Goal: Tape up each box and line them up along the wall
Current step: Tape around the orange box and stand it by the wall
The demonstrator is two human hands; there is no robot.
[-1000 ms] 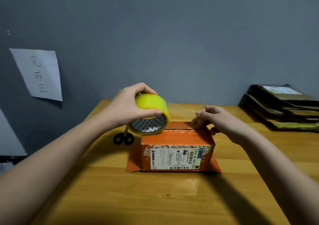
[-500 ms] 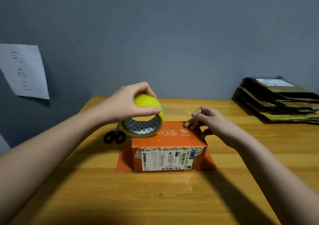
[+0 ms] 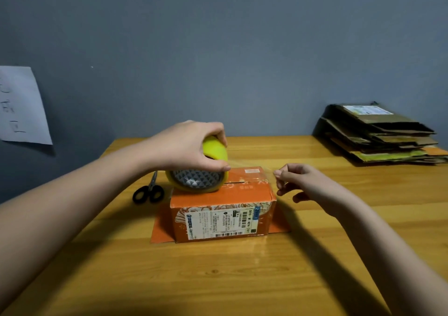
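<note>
Two hands shared the work: our left hand gripped the tape roll on the orange box, our right hand pinched the drawn strip. We judged its seam unsealed. Left of the roll lay scissors; right, flattened cartons.
</note>
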